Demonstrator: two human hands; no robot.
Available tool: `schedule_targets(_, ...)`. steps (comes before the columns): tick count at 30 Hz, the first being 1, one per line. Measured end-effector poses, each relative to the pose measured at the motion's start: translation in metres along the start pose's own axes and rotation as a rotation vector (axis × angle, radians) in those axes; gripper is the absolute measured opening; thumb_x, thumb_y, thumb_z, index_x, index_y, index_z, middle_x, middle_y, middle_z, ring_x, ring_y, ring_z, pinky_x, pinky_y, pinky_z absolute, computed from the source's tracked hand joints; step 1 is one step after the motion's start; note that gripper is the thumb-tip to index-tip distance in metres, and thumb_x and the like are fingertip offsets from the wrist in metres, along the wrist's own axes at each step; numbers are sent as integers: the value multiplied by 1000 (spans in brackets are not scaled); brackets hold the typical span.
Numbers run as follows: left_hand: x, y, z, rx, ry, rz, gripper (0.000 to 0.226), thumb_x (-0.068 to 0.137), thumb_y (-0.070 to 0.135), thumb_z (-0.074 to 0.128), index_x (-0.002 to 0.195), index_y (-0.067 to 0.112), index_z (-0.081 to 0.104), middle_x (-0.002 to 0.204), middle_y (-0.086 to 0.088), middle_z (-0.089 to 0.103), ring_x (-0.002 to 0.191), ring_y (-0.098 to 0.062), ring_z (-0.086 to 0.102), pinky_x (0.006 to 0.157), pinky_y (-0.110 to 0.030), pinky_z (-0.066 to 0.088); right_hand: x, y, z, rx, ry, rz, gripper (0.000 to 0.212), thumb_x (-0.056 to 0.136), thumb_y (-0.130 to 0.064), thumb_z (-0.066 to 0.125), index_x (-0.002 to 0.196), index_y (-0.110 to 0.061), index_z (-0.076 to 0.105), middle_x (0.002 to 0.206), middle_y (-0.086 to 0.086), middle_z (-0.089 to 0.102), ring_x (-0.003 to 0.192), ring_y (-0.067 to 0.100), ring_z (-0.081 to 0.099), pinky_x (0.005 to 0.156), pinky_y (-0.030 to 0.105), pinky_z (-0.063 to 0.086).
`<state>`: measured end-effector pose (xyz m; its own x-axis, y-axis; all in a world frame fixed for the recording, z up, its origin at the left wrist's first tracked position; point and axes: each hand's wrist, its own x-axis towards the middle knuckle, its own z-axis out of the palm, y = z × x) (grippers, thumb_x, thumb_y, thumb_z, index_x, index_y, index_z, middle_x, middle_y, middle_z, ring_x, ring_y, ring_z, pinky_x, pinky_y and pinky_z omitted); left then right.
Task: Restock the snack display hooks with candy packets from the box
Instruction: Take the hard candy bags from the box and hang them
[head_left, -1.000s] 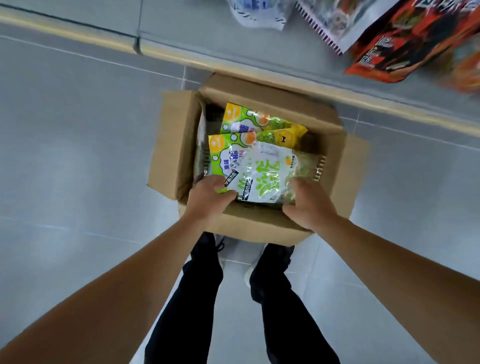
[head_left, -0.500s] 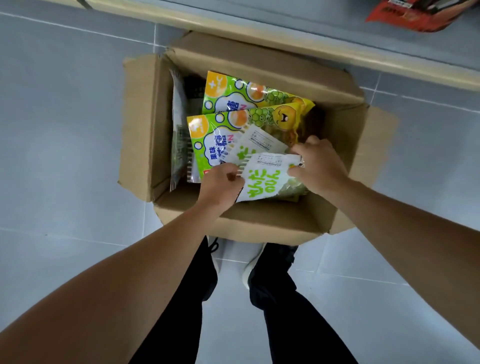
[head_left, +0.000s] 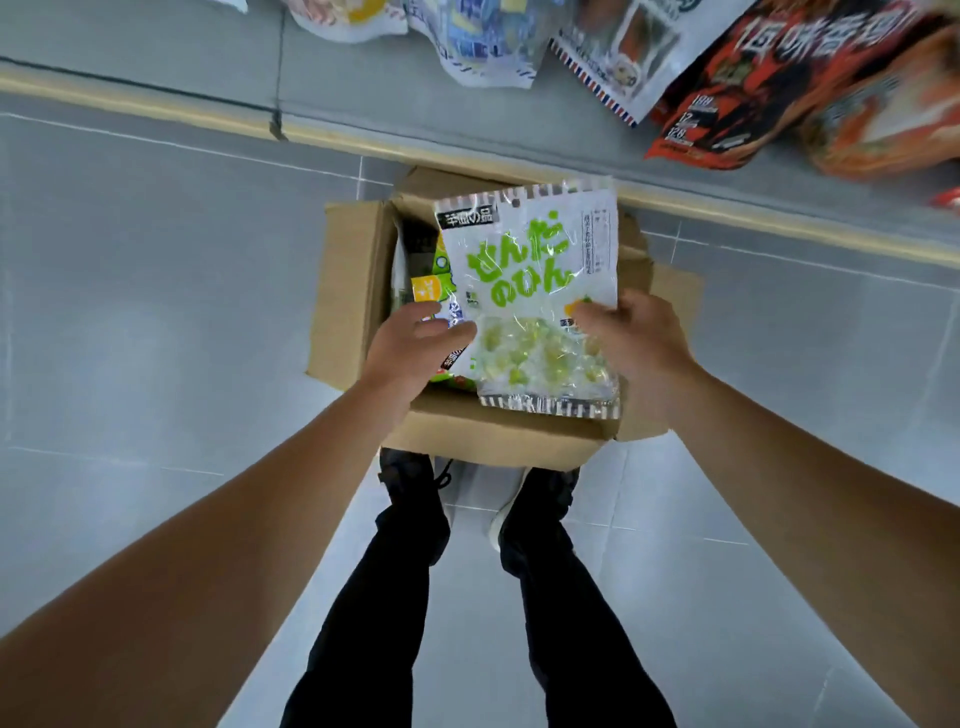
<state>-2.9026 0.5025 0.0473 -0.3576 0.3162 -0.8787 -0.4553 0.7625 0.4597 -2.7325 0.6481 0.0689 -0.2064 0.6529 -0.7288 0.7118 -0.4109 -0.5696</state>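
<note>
A white candy packet (head_left: 535, 291) with green lettering and green sweets in its clear lower half is held flat above the open cardboard box (head_left: 348, 291) on the floor. My right hand (head_left: 634, 343) grips the packet's right edge. My left hand (head_left: 415, 348) touches its lower left edge, thumb on the front. Beneath it in the box lie more packets (head_left: 431, 283), green and yellow, mostly hidden by the raised one.
Hanging snack bags fill the top of the view: a red and black bag (head_left: 769, 88), a white striped-edge bag (head_left: 618, 52) and a blue-white bag (head_left: 483, 41). A yellow strip (head_left: 156, 109) runs along the display's base. My legs and shoes (head_left: 415, 493) stand just behind the box.
The white packet has come up out of the box and turned face-up, held in both hands. My head has tilted up, bringing the hanging bags into view.
</note>
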Motion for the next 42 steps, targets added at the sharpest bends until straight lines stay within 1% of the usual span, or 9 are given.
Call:
schedule_targets(5,-82,47,-26,-1,-136,27,35,79,22,78,106,9,61,95,-1,67,83,-11,63,78,-34,51,-82,-65,-22,225,-53,62,4,90,-27,70,92,-24,71,74,-8,70,55,4,61,45,16,44)
schedule_targets(8,-136,71,-39,-61,-198,55,12,82,19,76,88,13,68,81,0,66,73,-19,61,69,-34,48,-131,-94,-33,353,-59,84,8,91,-30,70,96,-24,71,88,0,75,69,15,65,61,29,49)
schedule_targets(12,-210,107,-53,-1,-224,158,16,82,24,76,93,13,71,77,-1,65,70,-21,59,61,-30,45,-201,-133,-54,443,-6,110,8,90,-27,69,97,-23,70,88,1,76,77,22,69,77,40,53)
schedule_targets(16,-279,139,-60,31,-223,243,19,80,26,77,94,14,73,82,-1,69,70,-20,58,58,-28,40,-270,-166,-82,421,15,20,4,89,-15,69,90,-18,71,83,2,74,70,16,70,63,28,54)
schedule_targets(20,-350,161,-56,48,-209,350,18,82,24,76,94,12,73,83,-4,68,71,-21,58,63,-32,42,-332,-187,-115,400,28,-98,11,87,-14,69,95,-22,71,89,-1,74,82,18,67,75,33,50)
schedule_targets(25,-433,165,-39,-13,-243,470,23,83,20,75,99,5,72,89,-11,69,80,-24,60,70,-36,44,-402,-191,-163,454,62,-241,12,87,-13,71,96,-21,71,83,-5,74,78,13,69,62,26,50)
schedule_targets(34,-618,165,38,9,-238,817,13,85,20,74,75,16,66,53,8,57,54,-18,47,51,-26,34,-531,-170,-291,531,107,-460,9,85,-13,73,93,-16,73,84,4,75,78,23,64,70,35,49)
schedule_targets(38,-697,172,75,-23,-229,944,8,84,20,74,89,16,70,80,2,72,75,-19,62,61,-27,45,-589,-174,-355,551,137,-525,41,76,-21,80,113,-12,65,108,11,71,95,27,65,78,40,48)
schedule_targets(42,-774,190,104,-31,-233,1045,45,85,27,74,123,11,55,113,4,59,110,-21,56,93,-34,47,-644,-188,-412,593,173,-621,72,60,-31,86,124,-15,57,114,8,69,97,27,68,81,39,49)
